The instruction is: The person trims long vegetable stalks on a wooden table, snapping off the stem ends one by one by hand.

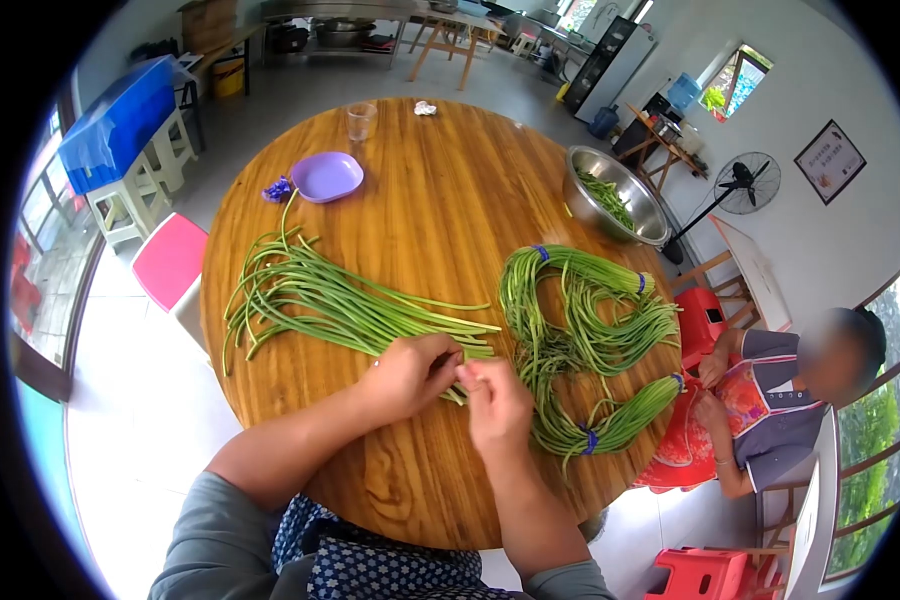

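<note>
My left hand (417, 372) and my right hand (492, 395) meet over the near part of the round wooden table (410, 490), fingers pinched together. What lies between the fingertips is too small to make out. Loose long green stems (320, 295) spread to the left, their right ends just beyond my hands. Beside my right hand are tied green bundles (620, 425), curled round and bound with blue-purple bands (589, 440).
A purple plate (328, 177), purple ties (277, 189) and a clear cup (361, 121) stand at the far left. A steel bowl (617, 194) holds cut green pieces at the far right. Another person (760, 400) sits at the right, hands near the table edge.
</note>
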`<state>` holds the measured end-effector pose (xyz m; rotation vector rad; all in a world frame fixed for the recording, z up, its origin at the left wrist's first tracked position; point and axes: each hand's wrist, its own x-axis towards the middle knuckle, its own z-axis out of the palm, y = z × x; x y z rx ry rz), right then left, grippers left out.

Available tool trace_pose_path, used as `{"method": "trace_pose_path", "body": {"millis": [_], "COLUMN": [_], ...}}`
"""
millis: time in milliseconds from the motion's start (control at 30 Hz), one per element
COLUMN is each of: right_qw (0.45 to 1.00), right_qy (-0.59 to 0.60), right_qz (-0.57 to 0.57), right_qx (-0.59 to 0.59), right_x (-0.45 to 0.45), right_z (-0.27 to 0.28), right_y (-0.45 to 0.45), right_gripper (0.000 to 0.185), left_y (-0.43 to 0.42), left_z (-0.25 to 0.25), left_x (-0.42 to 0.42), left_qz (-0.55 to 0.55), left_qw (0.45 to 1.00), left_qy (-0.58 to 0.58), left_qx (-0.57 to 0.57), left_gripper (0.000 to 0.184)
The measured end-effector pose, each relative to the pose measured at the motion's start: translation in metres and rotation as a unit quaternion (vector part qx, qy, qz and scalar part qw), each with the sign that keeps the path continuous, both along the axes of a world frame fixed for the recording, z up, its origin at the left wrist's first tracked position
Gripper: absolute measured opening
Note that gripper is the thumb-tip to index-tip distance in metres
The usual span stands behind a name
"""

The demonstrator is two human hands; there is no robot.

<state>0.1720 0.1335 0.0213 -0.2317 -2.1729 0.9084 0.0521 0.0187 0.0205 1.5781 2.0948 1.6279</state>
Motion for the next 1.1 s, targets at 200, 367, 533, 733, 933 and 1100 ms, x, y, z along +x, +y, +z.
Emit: {"method": "trace_pose_path", "body": {"millis": [200,367,533,733,933,1100], "right_qw": [0.952,0.992,0.866,0.739,0.871,0.828], "right_qy": [0.054,0.111,0.099,0.040,0.023,0.056], "right_qz": [0.019,0.045,0.146,0.187,0.101,0.091], "right_qx": [-0.300,0.048,-0.468,-0.646,-0.480,-0.551], "right_x": [0.001,0.007,0.004,0.001,-0.003,-0.003], "right_z": [0.001,0.006,0.014,0.016,-0.002,0.003], "right_y": [0.007,-0.017,0.000,0.011,0.007,0.013], "right_gripper": [0.013,0.015,0.011,0.017,0.015,0.015], "left_y": [0.005,0.003,-0.002,0.001,-0.002,-0.005], "left_z": [0.009,0.009,0.004,-0.004,0.002,0.007], "left_x": [0.005,-0.008,-0.028,-0.006,-0.002,-0.011], "left_qz": [0.012,0.101,0.033,-0.023,-0.033,-0.024], "left_qw": [0.999,0.988,0.997,0.999,0.998,0.994], "left_qy": [0.027,-0.105,-0.067,0.038,0.045,0.104], "left_qx": [0.035,-0.041,0.030,0.001,-0.008,-0.012], "left_gripper": [0.011,0.013,0.017,0.022,0.020,0.016]}}
